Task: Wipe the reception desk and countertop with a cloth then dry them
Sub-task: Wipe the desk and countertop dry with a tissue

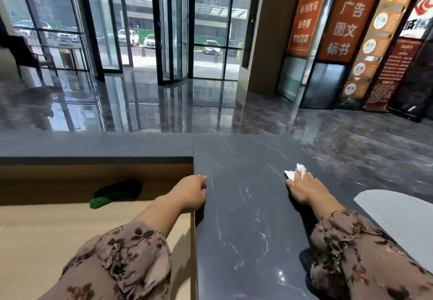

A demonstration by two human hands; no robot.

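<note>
A dark marbled countertop (243, 206) runs away from me on the right. My right hand (304, 189) lies flat on it, pressing down a crumpled white cloth (296, 171) that sticks out past the fingertips. My left hand (193, 193) grips the countertop's left edge, fingers curled over it. A lower light wooden desk surface (58, 229) lies to the left, under a raised dark ledge (93, 146). Both forearms wear floral sleeves.
A green cloth (99, 202) lies on the wooden desk beside a dark shadowed shape against the back panel. A pale grey rounded surface (398, 215) sits at the countertop's right. Beyond the counter are a glossy lobby floor, a revolving glass door and orange banners.
</note>
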